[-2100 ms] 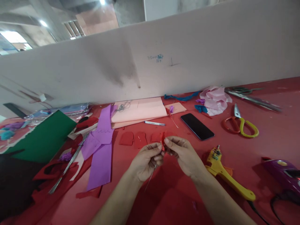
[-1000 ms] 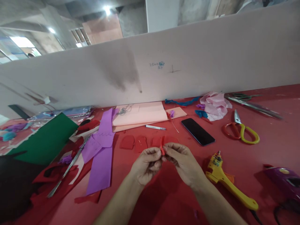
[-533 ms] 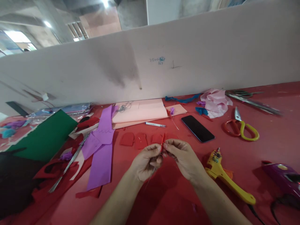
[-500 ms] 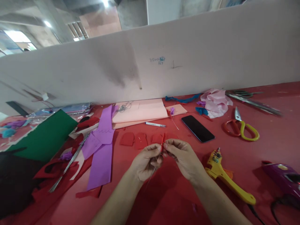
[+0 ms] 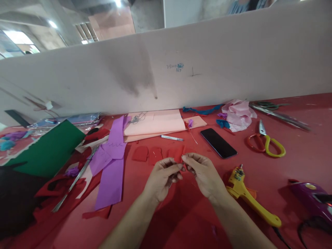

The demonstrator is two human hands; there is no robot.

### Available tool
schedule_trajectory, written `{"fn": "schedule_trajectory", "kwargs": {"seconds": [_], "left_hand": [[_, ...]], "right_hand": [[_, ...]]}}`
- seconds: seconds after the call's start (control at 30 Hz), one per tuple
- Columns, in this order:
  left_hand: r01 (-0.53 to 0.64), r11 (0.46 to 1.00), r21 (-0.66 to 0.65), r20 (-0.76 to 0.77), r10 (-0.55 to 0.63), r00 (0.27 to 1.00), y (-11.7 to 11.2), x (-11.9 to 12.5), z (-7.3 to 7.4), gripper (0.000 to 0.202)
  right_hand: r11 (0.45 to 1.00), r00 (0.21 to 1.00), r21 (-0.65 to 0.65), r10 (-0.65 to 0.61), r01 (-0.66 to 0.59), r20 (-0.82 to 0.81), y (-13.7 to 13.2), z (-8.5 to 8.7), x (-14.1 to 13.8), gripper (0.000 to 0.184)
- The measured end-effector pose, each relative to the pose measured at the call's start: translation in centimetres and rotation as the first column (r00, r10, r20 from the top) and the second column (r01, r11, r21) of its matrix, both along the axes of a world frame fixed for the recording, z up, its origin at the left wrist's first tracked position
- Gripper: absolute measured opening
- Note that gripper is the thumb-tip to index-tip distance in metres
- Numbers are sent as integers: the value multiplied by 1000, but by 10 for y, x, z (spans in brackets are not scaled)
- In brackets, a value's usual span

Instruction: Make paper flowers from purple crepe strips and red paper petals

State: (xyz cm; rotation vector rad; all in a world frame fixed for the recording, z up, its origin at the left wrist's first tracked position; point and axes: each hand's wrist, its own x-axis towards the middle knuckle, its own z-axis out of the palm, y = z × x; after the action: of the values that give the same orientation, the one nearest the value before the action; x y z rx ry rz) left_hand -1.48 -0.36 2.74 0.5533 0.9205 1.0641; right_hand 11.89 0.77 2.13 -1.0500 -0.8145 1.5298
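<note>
My left hand [image 5: 160, 176] and my right hand [image 5: 203, 173] meet over the red table [image 5: 298, 162], fingertips pinched together. Between them they hold a small piece of red felt [image 5: 179, 154] that stands up above the fingers. A thin wire runs down from the left hand's grip. Just beyond the hands lie several cut red felt petals [image 5: 141, 153] in a row on the table.
A yellow glue gun [image 5: 249, 197] lies right of my right hand, a purple iron [image 5: 313, 199] further right. A black phone [image 5: 218, 143], scissors [image 5: 267, 140], a pen [image 5: 171, 138], peach sheets [image 5: 153, 124], purple strips [image 5: 111, 166] and a green sheet [image 5: 49, 148] surround the hands. A white partition [image 5: 207, 65] backs the table.
The red felt piece has turned from edge-on to showing its flat face above my fingertips. Both hands stay pinched together in about the same place.
</note>
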Motion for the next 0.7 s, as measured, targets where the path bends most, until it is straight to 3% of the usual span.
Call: {"fn": "schedule_trajectory", "kwargs": {"seconds": [0.23, 0.3, 0.37, 0.43, 0.5, 0.6, 0.63, 0.7], "left_hand": [[39, 997, 62, -153, -29, 988, 3, -2, -5, 25], [40, 995, 90, -253, -16, 967, 5, -4, -4, 23], [64, 990, 127, -397, -8, 918, 7, -8, -2, 16], [128, 981, 148, -553, -25, 833, 8, -12, 0, 12], [224, 965, 138, -679, -72, 731, 8, -15, 0, 11], [428, 897, 110, -809, -169, 563, 8, -17, -4, 14], [493, 865, 99, -835, -197, 515, 9, -18, -6, 15], [601, 796, 71, -857, -260, 445, 10, -20, -9, 14]], "right_hand": [[999, 997, -11, -46, 46, 57, 2, -3, -5, 25], [999, 985, 38, -23, 17, 173, 1, -1, -3, 24], [990, 917, 126, 2, -57, 400, -7, 3, 4, 20], [967, 724, 215, -51, -137, 688, -23, 5, 20, 19], [946, 403, 272, -184, -174, 897, -43, 3, 44, 22], [962, -63, 253, -261, -103, 963, -74, -9, 86, 34], [974, -163, 217, -224, -63, 961, -81, -15, 99, 38], [985, -271, 159, -171, -66, 947, -88, -25, 120, 42]]}}
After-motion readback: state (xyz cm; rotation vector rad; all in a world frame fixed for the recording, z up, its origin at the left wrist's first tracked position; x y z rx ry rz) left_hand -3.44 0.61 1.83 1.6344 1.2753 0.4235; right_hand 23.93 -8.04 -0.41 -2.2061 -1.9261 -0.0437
